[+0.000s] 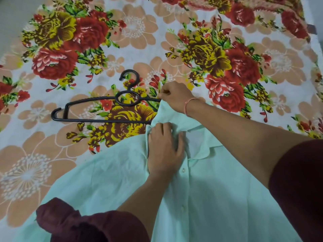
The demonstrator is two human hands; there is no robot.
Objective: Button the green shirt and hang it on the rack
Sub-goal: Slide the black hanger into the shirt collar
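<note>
On a bed w/ a floral sheet, the green shirt lies front-up, filling the near-centre and near-right of the view, its collar end pointing away from the person. Two buttons show along the placket, at approx. the shirt's midline; can't tell if they're fastened.

Left hand lies palm-down on the shirt just below the collar, fingers spread and curled over bunched cloth at the neck opening, pressing rather than pinching. Right hand is at the far tip of the collar, thumb and fingers closed narrowly on the fabric edge, lifting that corner a little off the sheet. A thin pinkish band sits on the right wrist. Both arms wear dark maroon sleeves pushed up.

Black plastic hanger lies flat on the sheet, just beyond and left of the collar; its right end runs under the raised shirt edge, hook pointing away. Its left end is well apart from the shirt.

Open sheet lies to the left, far side and right of the hands. Bed's left edge shows at the top-left corner, grey floor beyond.
</note>
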